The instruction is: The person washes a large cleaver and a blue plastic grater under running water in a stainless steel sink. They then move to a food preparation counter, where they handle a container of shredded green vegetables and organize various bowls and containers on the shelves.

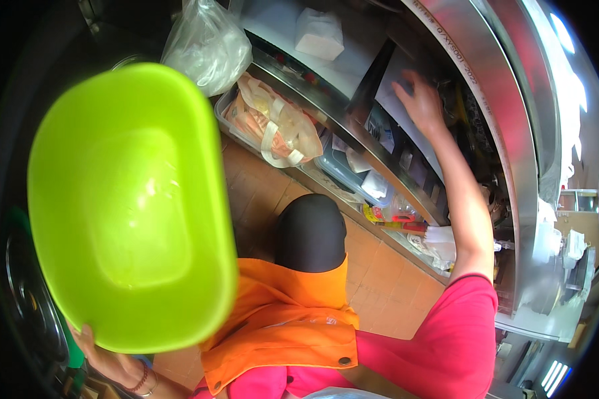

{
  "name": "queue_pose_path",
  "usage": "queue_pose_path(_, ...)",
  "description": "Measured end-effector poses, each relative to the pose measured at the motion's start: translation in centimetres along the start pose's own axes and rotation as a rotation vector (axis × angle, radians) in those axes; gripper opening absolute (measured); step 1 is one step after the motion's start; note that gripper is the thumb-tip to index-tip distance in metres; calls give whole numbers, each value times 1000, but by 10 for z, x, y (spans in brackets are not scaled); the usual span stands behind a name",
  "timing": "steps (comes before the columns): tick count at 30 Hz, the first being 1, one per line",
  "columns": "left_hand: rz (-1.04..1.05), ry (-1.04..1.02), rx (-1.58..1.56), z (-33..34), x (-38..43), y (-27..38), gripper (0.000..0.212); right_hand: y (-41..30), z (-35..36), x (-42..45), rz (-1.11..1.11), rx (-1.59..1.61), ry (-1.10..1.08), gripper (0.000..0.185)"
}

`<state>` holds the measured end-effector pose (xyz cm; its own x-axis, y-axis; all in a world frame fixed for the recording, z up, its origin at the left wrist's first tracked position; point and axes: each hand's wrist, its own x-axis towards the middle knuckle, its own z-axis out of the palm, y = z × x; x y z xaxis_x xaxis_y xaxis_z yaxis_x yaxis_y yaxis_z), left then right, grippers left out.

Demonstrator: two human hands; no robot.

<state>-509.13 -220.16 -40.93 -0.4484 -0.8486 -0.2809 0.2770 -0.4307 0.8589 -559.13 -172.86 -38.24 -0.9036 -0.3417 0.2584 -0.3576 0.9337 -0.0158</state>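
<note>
A lime-green plastic basin fills the left of the view, its hollow side facing me. My left hand grips its lower rim, with most of the fingers hidden behind it. Light glints on the basin's inner floor. At the upper right, my right hand reaches over a shelf under a steel counter, fingers apart and slightly blurred. It holds nothing. A white shelf surface lies just below that hand, and a dark upright post stands to its left. A white paper-like stack sits farther left on the shelf.
A clear plastic bag hangs beyond the basin. On the lower level are a tote bag in a bin, a lidded plastic box and a red-handled tool. The steel counter edge curves above my right arm. Below is tiled floor.
</note>
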Motion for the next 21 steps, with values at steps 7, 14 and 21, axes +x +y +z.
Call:
queue_pose_path(7, -48, -147, 214, 95, -42, -33, 61, 125, 94, 155, -192, -385, 301, 55)
queue_pose_path(14, -41, -264, 247, 146, -58, -57, 63, 132, 130, 236, -217, -371, 325, 51)
queue_pose_path(21, -95, -367, 255, 176, -56, -83, 68, 143, 119, 240, -242, -354, 335, 47)
